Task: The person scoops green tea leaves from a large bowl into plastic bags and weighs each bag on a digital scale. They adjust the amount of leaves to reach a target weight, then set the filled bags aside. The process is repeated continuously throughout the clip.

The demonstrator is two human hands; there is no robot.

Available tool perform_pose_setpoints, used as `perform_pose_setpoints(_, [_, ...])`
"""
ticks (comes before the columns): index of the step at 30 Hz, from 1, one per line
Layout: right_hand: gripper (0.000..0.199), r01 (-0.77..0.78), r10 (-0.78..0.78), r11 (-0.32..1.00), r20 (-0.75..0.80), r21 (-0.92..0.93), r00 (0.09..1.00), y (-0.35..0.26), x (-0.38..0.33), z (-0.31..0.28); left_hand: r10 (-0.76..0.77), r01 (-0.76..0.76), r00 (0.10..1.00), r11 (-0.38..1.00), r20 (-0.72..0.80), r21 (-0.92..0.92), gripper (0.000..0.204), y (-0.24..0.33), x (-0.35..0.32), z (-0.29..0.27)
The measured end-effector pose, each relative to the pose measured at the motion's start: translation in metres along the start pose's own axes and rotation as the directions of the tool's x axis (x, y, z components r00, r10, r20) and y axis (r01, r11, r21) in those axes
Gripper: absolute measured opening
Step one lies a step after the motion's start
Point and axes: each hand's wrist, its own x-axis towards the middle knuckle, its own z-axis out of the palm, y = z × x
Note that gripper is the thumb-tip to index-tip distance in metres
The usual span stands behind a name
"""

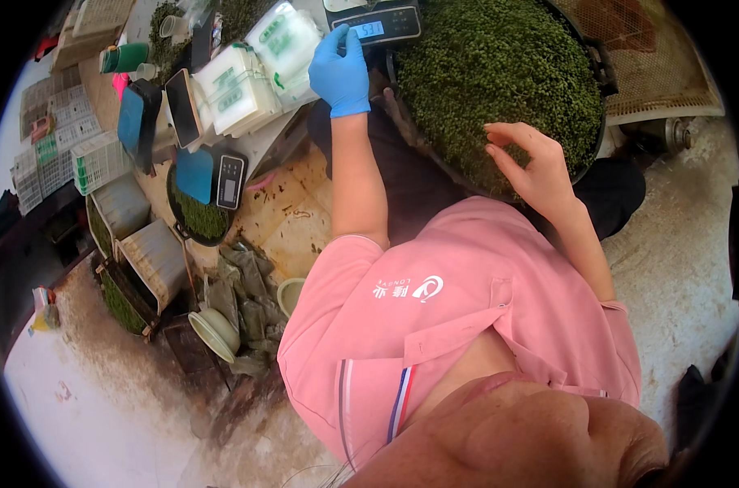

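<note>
My left hand (340,75), in a blue glove, is at the edge of a black digital scale (402,23) with a lit display. Its fingers are pinched together, and whatever may be between them is too small to make out. Bare, my right hand (535,165) hovers over the near part of a large round dark pan heaped with small green bits (491,77), like tea leaves or peppercorns. Its thumb and fingers are curved but apart, with nothing visible between them. Left of the gloved hand lie stacked white packets (238,88) with green print.
A phone (183,107) leans by the packets. Further left are a second scale (229,180), white plastic baskets (101,160), a green-lidded jar (125,58) and tilted bins (151,259). A pale bowl (215,333) lies beside crumpled sheeting. A woven tray (658,77) stands at far right.
</note>
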Motion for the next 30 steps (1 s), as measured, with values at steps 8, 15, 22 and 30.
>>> perform_pose_setpoints(8, [0.026,-0.008,0.008,1.000,-0.002,0.001,1.000,-0.004,0.001,0.004,0.060,-0.062,0.997,0.997,0.051,0.039,0.021,0.000,0.004,-0.005])
perform_pose_setpoints(15, [0.026,0.010,-0.010,0.998,0.008,-0.055,1.000,-0.005,-0.003,0.006,0.157,-0.245,0.907,0.951,0.391,0.186,0.032,-0.008,0.032,0.028])
perform_pose_setpoints(22, [0.027,0.005,-0.005,0.999,0.003,-0.054,1.000,-0.009,-0.004,0.006,-0.135,0.493,0.661,0.820,0.738,-0.292,0.063,0.000,0.057,0.047])
perform_pose_setpoints(30, [0.026,-0.004,0.006,0.998,0.033,-0.068,0.999,-0.011,-0.004,0.007,0.073,-0.156,0.876,0.978,0.476,0.137,0.043,0.000,0.054,0.035])
